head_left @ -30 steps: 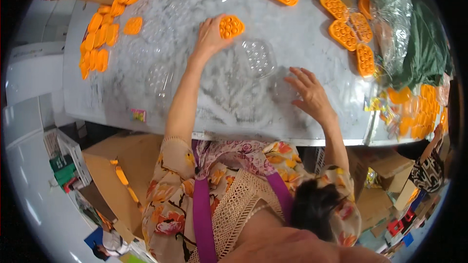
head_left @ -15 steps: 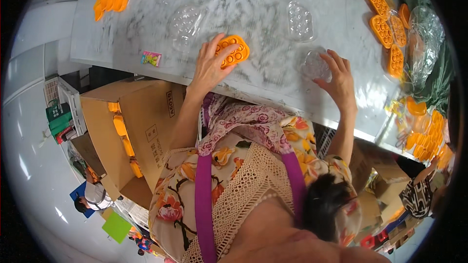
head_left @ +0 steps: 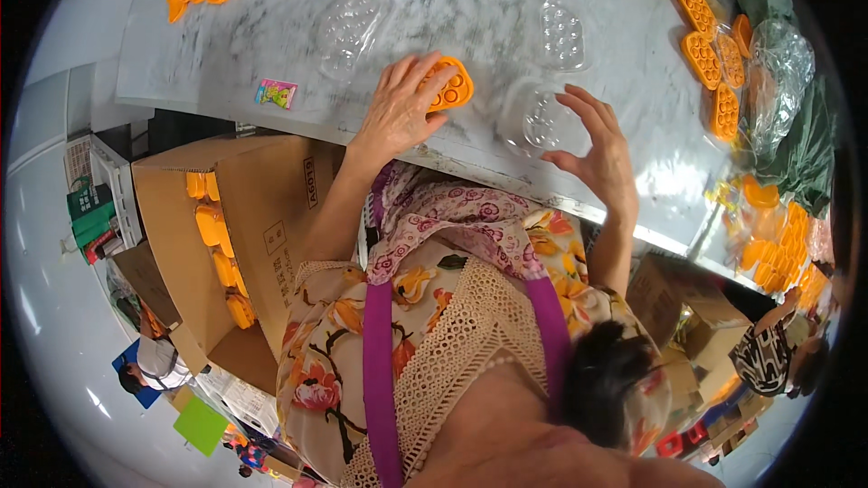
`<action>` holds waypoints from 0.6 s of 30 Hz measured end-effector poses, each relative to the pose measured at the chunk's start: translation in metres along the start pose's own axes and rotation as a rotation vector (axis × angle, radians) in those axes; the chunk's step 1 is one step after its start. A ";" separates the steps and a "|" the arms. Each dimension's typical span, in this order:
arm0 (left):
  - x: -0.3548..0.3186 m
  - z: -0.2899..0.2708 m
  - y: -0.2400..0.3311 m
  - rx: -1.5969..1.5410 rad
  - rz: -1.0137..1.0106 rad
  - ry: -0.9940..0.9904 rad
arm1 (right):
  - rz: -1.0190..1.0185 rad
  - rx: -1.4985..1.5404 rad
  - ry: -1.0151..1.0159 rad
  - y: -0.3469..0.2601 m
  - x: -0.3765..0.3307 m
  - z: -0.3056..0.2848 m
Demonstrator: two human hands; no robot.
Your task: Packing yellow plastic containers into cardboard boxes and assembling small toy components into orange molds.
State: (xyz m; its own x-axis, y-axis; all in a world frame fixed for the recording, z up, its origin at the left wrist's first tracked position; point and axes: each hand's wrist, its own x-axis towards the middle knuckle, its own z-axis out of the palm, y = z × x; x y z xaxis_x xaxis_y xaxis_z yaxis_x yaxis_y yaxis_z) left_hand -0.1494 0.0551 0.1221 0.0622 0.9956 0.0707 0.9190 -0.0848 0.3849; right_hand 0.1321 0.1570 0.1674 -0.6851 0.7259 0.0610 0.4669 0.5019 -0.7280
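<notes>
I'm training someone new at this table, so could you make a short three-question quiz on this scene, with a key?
1. Which hand is holding the orange dimpled piece?
2. True or false: the pink packet lies to the right of the right hand.
3. What is nearest the right hand? A) the green bag; B) a clear plastic shell; C) the cardboard box.

Key: 1. The left hand. 2. False. 3. B.

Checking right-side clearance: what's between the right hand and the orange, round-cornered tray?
Head view: a clear, bumpy plastic shell, nearer the right hand than the orange tray.
</notes>
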 end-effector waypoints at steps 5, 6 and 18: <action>-0.021 -0.009 -0.003 -0.209 -0.179 0.140 | -0.147 0.070 -0.012 -0.022 0.050 0.037; -0.029 -0.009 -0.003 -0.437 -0.328 0.186 | -0.210 0.067 -0.014 -0.027 0.061 0.047; -0.061 0.062 -0.027 -1.472 -0.747 0.494 | -0.467 -0.140 -0.176 -0.036 0.078 0.143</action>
State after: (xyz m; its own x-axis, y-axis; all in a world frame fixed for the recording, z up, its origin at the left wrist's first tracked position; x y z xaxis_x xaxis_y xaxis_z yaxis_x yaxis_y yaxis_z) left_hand -0.1537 -0.0005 0.0508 -0.5545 0.7520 -0.3565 -0.4277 0.1100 0.8972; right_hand -0.0183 0.1284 0.1003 -0.9165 0.3253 0.2329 0.1512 0.8205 -0.5513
